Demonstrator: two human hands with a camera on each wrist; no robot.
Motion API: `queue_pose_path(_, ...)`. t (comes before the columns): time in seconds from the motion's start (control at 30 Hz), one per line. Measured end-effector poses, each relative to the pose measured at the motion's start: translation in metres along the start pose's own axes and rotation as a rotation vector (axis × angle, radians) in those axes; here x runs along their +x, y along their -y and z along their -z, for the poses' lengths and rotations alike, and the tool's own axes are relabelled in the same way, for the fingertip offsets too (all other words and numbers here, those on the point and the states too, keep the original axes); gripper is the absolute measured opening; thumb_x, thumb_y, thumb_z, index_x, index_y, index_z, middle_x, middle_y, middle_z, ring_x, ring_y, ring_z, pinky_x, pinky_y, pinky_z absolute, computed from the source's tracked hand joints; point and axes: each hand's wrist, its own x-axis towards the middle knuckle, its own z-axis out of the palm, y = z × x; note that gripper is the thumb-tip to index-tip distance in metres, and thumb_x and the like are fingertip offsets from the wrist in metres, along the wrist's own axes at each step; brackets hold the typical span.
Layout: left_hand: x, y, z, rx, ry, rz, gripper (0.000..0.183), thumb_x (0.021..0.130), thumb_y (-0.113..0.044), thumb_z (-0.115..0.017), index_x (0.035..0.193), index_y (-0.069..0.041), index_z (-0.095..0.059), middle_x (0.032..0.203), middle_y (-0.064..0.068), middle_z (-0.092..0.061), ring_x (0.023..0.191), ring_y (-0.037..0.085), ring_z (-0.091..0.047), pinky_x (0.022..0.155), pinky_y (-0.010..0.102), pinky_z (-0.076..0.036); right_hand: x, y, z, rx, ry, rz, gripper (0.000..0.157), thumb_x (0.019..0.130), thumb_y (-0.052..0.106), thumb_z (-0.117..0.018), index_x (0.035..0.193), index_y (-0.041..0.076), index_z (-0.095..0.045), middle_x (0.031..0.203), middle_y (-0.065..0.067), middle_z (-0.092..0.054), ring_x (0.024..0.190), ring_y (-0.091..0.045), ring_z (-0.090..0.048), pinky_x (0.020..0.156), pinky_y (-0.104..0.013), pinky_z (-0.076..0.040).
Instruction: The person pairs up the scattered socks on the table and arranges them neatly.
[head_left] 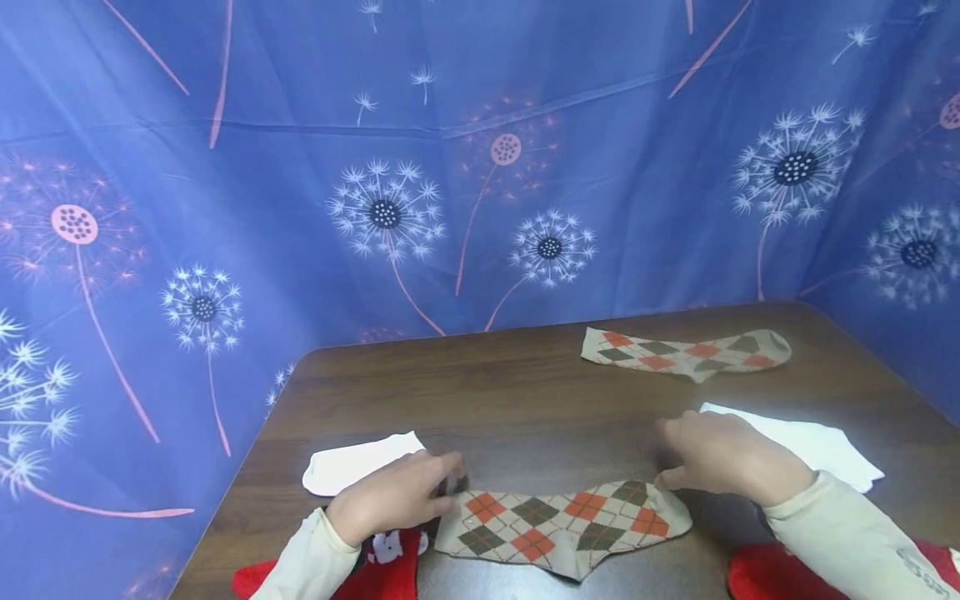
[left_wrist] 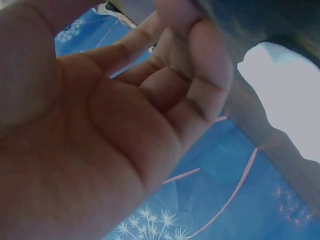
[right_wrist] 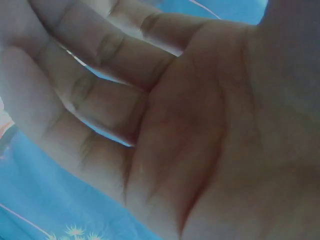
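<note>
An argyle sock (head_left: 558, 525), beige with orange and dark green diamonds, lies flat between the two hands in the head view. My left hand (head_left: 397, 496) is at its cuff end, thumb tip right at the edge and a gap between thumb and index finger. In the left wrist view the left fingers (left_wrist: 200, 85) bend loosely over a bare palm. Over the sock's other end, the toe, hovers my right hand (head_left: 731, 454), its thumb close to the fabric and its fingertips blurred. The right wrist view shows loosely bent fingers (right_wrist: 105, 100) and nothing in the palm.
A matching argyle sock (head_left: 686, 354) lies at the back right of the wooden table (head_left: 450, 392). White socks lie beside the left hand (head_left: 360, 462) and behind the right (head_left: 810, 446). Red fabric items (head_left: 393, 575) (head_left: 780, 575) sit under the forearms. A blue dandelion-print cloth (head_left: 480, 183) hangs behind.
</note>
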Motion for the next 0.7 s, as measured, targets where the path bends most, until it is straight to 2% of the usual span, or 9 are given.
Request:
queue_pose_path(0.13, 0.002, 0.0, 0.001, -0.035, -0.028, -0.036, 0.022, 0.093, -0.022, -0.071, 0.109, -0.01, -0.063, 0.078, -0.01, -0.06, 0.055, 0.001, -0.043, 0.053, 0.021, -0.042, 0.0, -0.003, 0.003, 0.043, -0.064, 0.004, 0.043, 0.074, 0.046, -0.082, 0.089, 0.012, -0.061, 0.07, 0.001, -0.057, 0.062, -0.023, -0.06, 0.053, -0.048, -0.049)
queue_pose_path(0.3, 0.007, -0.002, 0.004, -0.061, -0.035, -0.073, 0.02, 0.096, -0.024, -0.068, 0.109, -0.011, -0.062, 0.08, -0.01, -0.062, 0.057, 0.0, -0.046, 0.058, 0.02, -0.045, 0.009, -0.001, 0.011, 0.077, -0.273, 0.024, 0.04, 0.081, 0.036, -0.08, 0.1, 0.005, -0.064, 0.074, -0.002, -0.061, 0.064, -0.024, -0.062, 0.05, -0.045, -0.049)
queue_pose_path(0.4, 0.013, -0.004, 0.011, -0.062, -0.047, -0.075, 0.022, 0.096, -0.024, -0.067, 0.113, -0.011, -0.061, 0.084, -0.009, -0.063, 0.058, 0.0, -0.049, 0.059, 0.02, -0.046, 0.013, 0.0, 0.017, 0.066, -0.376, 0.042, 0.045, 0.084, 0.033, -0.077, 0.11, -0.001, -0.064, 0.09, -0.013, -0.068, 0.076, -0.033, -0.066, 0.058, -0.051, -0.053)
queue_pose_path(0.5, 0.02, -0.006, 0.016, -0.038, -0.084, -0.097, 0.023, 0.098, -0.023, -0.065, 0.115, -0.009, -0.059, 0.089, -0.004, -0.065, 0.059, 0.001, -0.05, 0.06, 0.021, -0.047, 0.014, 0.0, 0.019, 0.059, -0.432, 0.065, 0.049, 0.086, 0.031, -0.076, 0.117, -0.004, -0.063, 0.104, -0.023, -0.068, 0.086, -0.041, -0.067, 0.07, -0.056, -0.053)
queue_pose_path(0.7, 0.029, -0.01, 0.021, -0.007, -0.206, -0.168, 0.019, 0.098, -0.021, -0.064, 0.113, -0.01, -0.058, 0.093, 0.001, -0.063, 0.068, 0.003, -0.054, 0.065, 0.023, -0.05, 0.012, -0.003, 0.019, 0.059, -0.552, 0.11, 0.047, 0.083, 0.027, -0.078, 0.116, -0.003, -0.063, 0.108, -0.022, -0.066, 0.096, -0.041, -0.064, 0.081, -0.057, -0.051)
